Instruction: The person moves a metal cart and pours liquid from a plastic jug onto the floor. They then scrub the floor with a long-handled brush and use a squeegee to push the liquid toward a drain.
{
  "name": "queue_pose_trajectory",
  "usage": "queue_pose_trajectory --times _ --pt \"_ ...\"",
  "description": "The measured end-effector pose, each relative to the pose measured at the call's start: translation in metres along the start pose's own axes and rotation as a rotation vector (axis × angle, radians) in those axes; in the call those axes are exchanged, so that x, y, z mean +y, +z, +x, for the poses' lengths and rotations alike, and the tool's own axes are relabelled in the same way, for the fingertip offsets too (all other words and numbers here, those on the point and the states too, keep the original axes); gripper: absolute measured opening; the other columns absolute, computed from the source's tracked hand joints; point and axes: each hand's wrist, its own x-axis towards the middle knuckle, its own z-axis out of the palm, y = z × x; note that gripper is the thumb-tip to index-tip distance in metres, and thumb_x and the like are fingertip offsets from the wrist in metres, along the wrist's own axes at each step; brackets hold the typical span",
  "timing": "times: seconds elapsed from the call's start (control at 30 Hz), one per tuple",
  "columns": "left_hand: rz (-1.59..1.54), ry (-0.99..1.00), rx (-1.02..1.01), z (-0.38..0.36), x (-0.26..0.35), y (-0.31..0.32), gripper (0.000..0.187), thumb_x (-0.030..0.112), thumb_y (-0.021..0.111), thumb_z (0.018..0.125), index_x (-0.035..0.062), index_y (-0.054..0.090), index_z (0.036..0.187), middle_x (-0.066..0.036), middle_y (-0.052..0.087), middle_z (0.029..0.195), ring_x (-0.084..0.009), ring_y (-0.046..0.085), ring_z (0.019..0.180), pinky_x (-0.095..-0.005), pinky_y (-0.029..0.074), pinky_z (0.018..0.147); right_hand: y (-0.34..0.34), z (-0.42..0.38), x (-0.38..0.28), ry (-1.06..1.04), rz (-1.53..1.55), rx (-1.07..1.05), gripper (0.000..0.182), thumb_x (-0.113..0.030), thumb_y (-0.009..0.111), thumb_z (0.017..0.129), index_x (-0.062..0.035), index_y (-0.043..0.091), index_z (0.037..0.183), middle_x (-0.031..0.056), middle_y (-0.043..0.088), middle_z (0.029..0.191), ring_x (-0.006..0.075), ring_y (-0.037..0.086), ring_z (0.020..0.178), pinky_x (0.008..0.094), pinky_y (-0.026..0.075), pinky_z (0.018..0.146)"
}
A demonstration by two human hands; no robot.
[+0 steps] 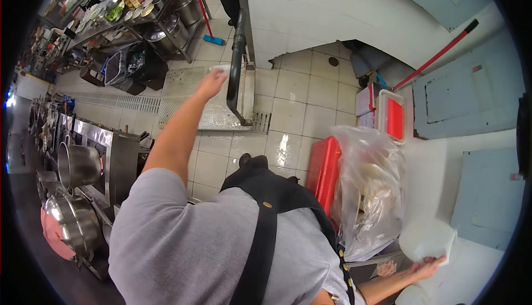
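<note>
My left arm reaches forward over the wet floor. My left hand hangs beside a dark metal handrail, with its fingers loosely bent and nothing seen in them. Down at the lower right, my right hand grips the edge of a whitish plastic tub, which is tilted on its side near the wall. Part of another pale round container shows just below that hand. Close by stands a large clear plastic bag with pale contents I cannot make out.
A red bin stands beside the bag. Ahead lies a ridged metal floor plate. Pots crowd the stove side at left, and a loaded prep table stands at the back. A red-handled broom leans at right.
</note>
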Motion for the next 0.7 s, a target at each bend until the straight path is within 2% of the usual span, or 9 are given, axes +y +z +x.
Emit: queue_pose_trajectory --times 0.03,0.1,0.17,0.23,0.33,0.37,0.53,0.57,0.7 --pt "-0.049 -0.004 0.042 0.02 0.014 0.01 0.057 0.047 0.066 0.094 0.0056 0.062 0.133 -0.025 0.07 0.121 -0.0383 0.066 0.117 -0.0446 0.05 0.1 0.053 -0.073 -0.054 -0.031 0.074 0.042 0.059 -0.05 0.062 0.102 -0.0086 0.042 0.065 0.0013 0.039 0.064 0.0165 0.04 0.064 0.0351 0.039 0.068" --pt "-0.228 -0.037 0.016 0.058 0.024 0.038 0.069 0.052 0.067 0.092 0.0057 0.053 0.142 -0.026 0.068 0.124 -0.0408 0.064 0.12 -0.0454 0.047 0.104 0.096 -0.111 -0.055 -0.046 0.276 -0.228 0.058 -0.052 0.06 0.103 -0.0111 0.043 0.065 -0.0007 0.037 0.064 0.0142 0.038 0.063 0.0316 0.039 0.067" --pt "-0.095 -0.022 0.037 0.067 0.041 0.052 0.07 0.042 0.066 0.095 0.0002 0.042 0.147 -0.02 0.073 0.111 -0.0291 0.069 0.11 -0.0413 0.052 0.093 0.153 -0.164 -0.068 0.159 0.509 -0.417 0.058 -0.054 0.059 0.102 -0.0143 0.04 0.064 -0.0021 0.033 0.064 0.0137 0.036 0.063 0.0307 0.04 0.067" --pt "-0.141 -0.086 -0.006 0.073 0.027 0.071 0.078 0.037 0.07 0.09 0.0056 0.035 0.152 -0.029 0.068 0.122 -0.0431 0.064 0.119 -0.0488 0.049 0.102 0.213 -0.2 -0.051 0.168 0.558 -0.653 0.059 -0.058 0.06 0.1 -0.0163 0.039 0.063 -0.0007 0.038 0.061 0.0146 0.042 0.063 0.0348 0.043 0.072" --pt "-0.099 -0.115 0.084 0.046 0.058 0.058 0.075 0.025 0.068 0.088 0.0079 0.034 0.153 -0.028 0.069 0.116 -0.0461 0.066 0.109 -0.0515 0.051 0.094 0.307 -0.257 -0.005 0.377 0.624 -0.861 0.045 -0.055 0.069 0.095 -0.0131 0.061 0.081 -0.0007 0.06 0.076 0.015 0.058 0.077 0.0363 0.049 0.083" --pt "-0.052 -0.073 0.169 0.042 0.063 0.06 0.075 0.024 0.067 0.087 0.0091 0.035 0.153 -0.028 0.07 0.113 -0.0469 0.067 0.105 -0.0523 0.052 0.092 0.349 -0.276 0.018 0.53 0.616 -0.761 0.047 -0.054 0.063 0.1 -0.0112 0.058 0.082 -0.0003 0.052 0.067 0.014 0.049 0.07 0.0311 0.042 0.073" --pt "-0.001 -0.195 0.154 0.035 0.078 0.053 0.072 0.022 0.063 0.084 0.0097 0.04 0.151 -0.027 0.07 0.104 -0.0457 0.068 0.095 -0.05 0.053 0.085 0.522 -0.373 0.103 0.302 0.245 -1.543 0.021 -0.027 0.07 0.096 -0.0144 0.058 0.083 -0.0071 0.051 0.074 0.0052 0.044 0.066 0.0249 0.035 0.058" --pt "0.002 -0.199 0.147 0.035 0.08 0.054 0.072 0.02 0.063 0.084 0.0087 0.039 0.151 -0.028 0.07 0.104 -0.0477 0.067 0.095 -0.0514 0.053 0.085 0.551 -0.398 0.107 0.177 0.07 -1.615 0.025 -0.029 0.076 0.093 -0.0048 0.068 0.092 -0.0064 0.058 0.078 0.0056 0.048 0.067 0.025 0.039 0.06" --pt "0.036 -0.174 0.205 0.038 0.081 0.062 0.073 0.016 0.063 0.083 0.006 0.038 0.151 -0.03 0.069 0.1 -0.0504 0.067 0.091 -0.053 0.053 0.083 0.677 -0.497 0.197 -0.127 -0.095 -1.87 0.041 -0.041 0.072 0.094 -0.0005 0.067 0.09 0.0089 0.066 0.077 0.0205 0.063 0.075 0.0382 0.048 0.069"
